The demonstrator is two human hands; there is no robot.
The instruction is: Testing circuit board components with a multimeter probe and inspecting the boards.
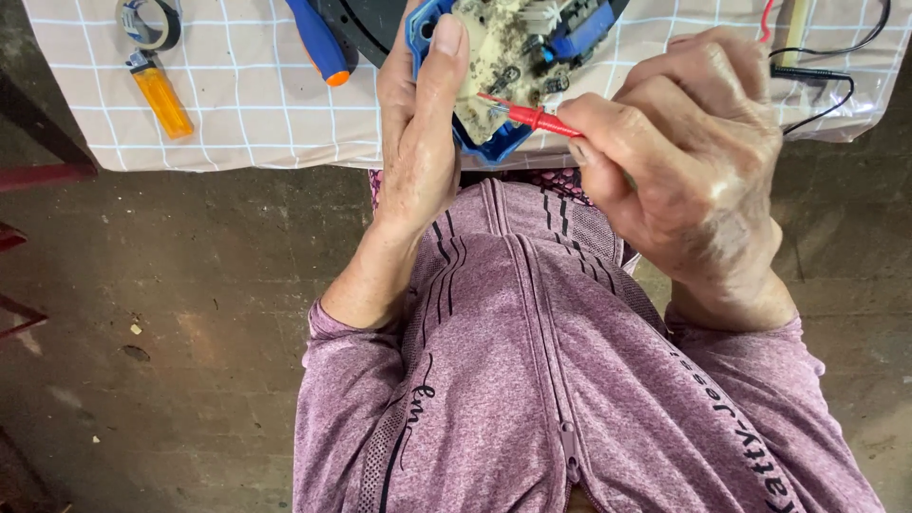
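Overhead, checked tablecloth (285,114) serves as landmark. At its near edge, left hand (418,142) is clamped around blue housing (494,144) holding a grimy circuit board (503,57). Right hand (693,161) pinches red probe (532,116), tip on board. Farther left on cloth: blue screwdriver handle (318,40), tape roll (149,23), orange lighter (161,98).
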